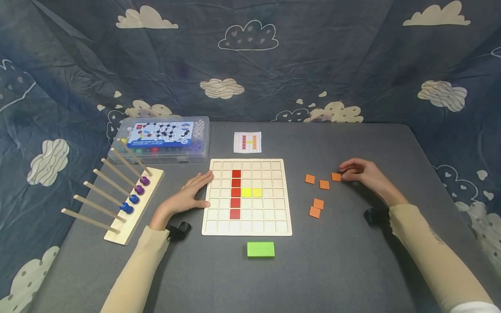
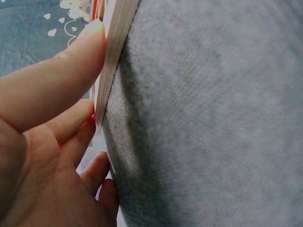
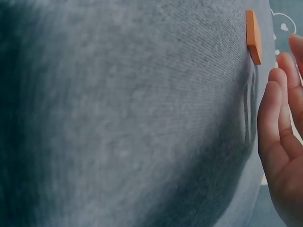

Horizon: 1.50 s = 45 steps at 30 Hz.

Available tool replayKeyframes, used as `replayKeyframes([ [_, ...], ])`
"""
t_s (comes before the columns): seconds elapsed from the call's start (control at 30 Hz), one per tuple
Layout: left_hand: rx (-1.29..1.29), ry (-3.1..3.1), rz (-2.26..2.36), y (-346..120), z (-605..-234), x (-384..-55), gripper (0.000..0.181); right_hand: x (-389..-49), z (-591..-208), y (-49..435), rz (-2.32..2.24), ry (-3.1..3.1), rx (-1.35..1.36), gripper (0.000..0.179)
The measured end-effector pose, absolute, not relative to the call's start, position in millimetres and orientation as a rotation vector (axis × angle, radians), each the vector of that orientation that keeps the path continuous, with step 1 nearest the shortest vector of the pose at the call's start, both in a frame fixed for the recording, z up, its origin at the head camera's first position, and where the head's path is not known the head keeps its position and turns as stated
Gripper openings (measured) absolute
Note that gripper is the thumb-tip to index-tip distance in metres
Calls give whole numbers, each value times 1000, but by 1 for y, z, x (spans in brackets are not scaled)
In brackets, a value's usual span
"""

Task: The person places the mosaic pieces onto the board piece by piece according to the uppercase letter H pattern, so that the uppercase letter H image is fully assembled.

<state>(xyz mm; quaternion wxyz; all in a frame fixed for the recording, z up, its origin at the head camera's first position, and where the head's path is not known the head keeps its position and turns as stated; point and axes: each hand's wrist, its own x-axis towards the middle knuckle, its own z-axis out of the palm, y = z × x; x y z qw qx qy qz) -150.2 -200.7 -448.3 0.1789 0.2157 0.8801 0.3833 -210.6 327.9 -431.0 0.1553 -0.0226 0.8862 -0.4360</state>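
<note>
A wooden grid board (image 1: 270,217) lies flat in the middle of the table, with a column of several red tiles (image 1: 235,192) and two yellow tiles (image 1: 252,192) beside it. My left hand (image 1: 185,196) rests at the board's left edge, fingers extended; the left wrist view shows the thumb (image 2: 85,56) against the board's side. To the right, my right hand (image 1: 364,174) hovers low with loosely bent fingers, tips right by an orange tile (image 1: 335,177). In the right wrist view this orange tile (image 3: 254,38) lies just beyond the fingertips. Several more orange tiles (image 1: 324,184) lie between hand and board.
A small card with a coloured grid pattern (image 1: 247,142) lies behind the board. In front of it is a green block (image 1: 260,249). At left stand a wooden peg rack (image 1: 135,217) with blue and purple beads and a clear plastic case (image 1: 201,148).
</note>
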Motion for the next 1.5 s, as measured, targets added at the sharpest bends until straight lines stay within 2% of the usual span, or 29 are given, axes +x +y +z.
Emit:
replayKeyframes([
  [0.43,600,2489,1087,-200,-448,-151,84,-215,-433,316,-1025,2657,-190,28],
  [0.83,585,2490,1087,-200,-447,-151,85,-221,-421,307,-1230,2480,-161,26],
  [1.03,594,2495,1083,-201,-448,-151,85,-231,-412,269,-1301,2385,-252,27],
  [1.3,600,2499,1078,-200,-448,-151,86,-251,-415,205,-1315,2277,-440,20],
  [1.5,585,2504,1071,-199,-446,-150,86,-260,-420,160,-1262,2248,-481,15],
])
